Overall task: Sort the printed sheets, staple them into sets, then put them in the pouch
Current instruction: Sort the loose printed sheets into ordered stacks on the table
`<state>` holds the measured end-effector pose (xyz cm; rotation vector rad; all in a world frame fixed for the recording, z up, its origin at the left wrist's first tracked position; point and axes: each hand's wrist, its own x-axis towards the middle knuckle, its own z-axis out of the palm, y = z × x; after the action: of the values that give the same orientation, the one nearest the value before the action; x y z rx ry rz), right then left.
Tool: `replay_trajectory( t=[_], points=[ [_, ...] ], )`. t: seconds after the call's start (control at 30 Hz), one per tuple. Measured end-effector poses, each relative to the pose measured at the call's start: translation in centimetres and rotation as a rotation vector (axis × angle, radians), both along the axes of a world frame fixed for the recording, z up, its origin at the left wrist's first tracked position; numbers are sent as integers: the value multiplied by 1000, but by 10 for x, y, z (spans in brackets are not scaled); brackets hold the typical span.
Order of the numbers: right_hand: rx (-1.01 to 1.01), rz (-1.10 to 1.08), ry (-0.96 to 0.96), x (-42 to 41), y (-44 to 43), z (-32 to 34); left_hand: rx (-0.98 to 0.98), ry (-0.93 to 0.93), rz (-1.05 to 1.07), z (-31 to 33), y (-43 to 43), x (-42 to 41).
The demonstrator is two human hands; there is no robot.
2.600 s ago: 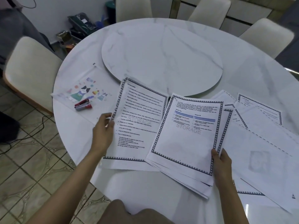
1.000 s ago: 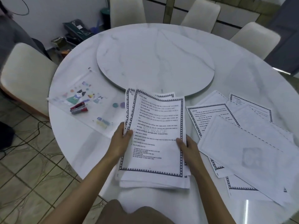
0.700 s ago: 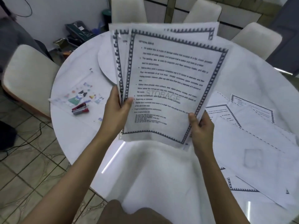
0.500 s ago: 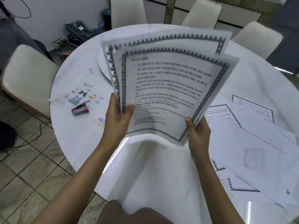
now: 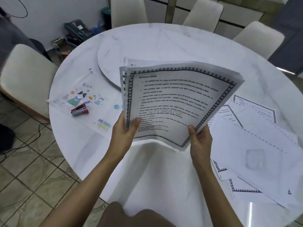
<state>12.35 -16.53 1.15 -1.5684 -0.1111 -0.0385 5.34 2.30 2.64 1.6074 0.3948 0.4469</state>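
Round white marble table (image 5: pixel 91 145) fills most of the view. A raised round turntable (image 5: pixel 147 46) of the same marble sits at its centre. Cream chairs round the rim: one at left (image 5: pixel 24 76), three on the far side (image 5: pixel 257 38).

Loose printed sheets (image 5: pixel 254 145) lie spread flat over the right part of the table. They overlap at odd angles, some printed side up showing zigzag borders, some blank side up.

Clear pouch (image 5: pixel 91 118) lies flat on the left part of the table, just beside the turntable edge. It has a cartoon cat print and small coloured stickers.

Held stack of sheets (image 5: pixel 172 104) is up off the table, over the near centre, between the pouch and the loose spread. It leans away from the camera, the bottom edge bowed and the top edges fanned unevenly. The top page reads "OPTICAL DISCS" with a grey "STORAGE" watermark. One more page edge shows behind the stack's top-left corner; cannot tell whether it is held or lying on the turntable.

Left hand (image 5: pixel 124 130) grips the stack's lower left edge, thumb across the front page and fingers behind. Right hand (image 5: pixel 200 138) pinches the lower right corner, thumb on the front and fingers hidden behind the paper.

Red and silver stapler (image 5: pixel 79 110) lies on the pouch, just below the cat print, well apart from both hands.
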Motion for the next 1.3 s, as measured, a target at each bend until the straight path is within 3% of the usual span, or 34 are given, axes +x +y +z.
replay_trajectory(
  t=[0.27, 0.47, 0.73, 1.07, 1.3],
  points=[
    [-100, 105, 204, -10, -5, -26, 58, 186, -73, -33, -5, -16],
    [-255, 136, 247, -4, -13, -22, 175, 295, -35, -25, 0, -9],
    [-703, 250, 354, -15, -15, -63, 269, 686, -107, -61, -2, -23],
    [-763, 187, 161, -13, -26, -67, 285, 674, -16, -61, 1, -36],
    [-708, 153, 110, 0, -58, -69, 522, 558, -7, -62, 8, -40]
  ],
)
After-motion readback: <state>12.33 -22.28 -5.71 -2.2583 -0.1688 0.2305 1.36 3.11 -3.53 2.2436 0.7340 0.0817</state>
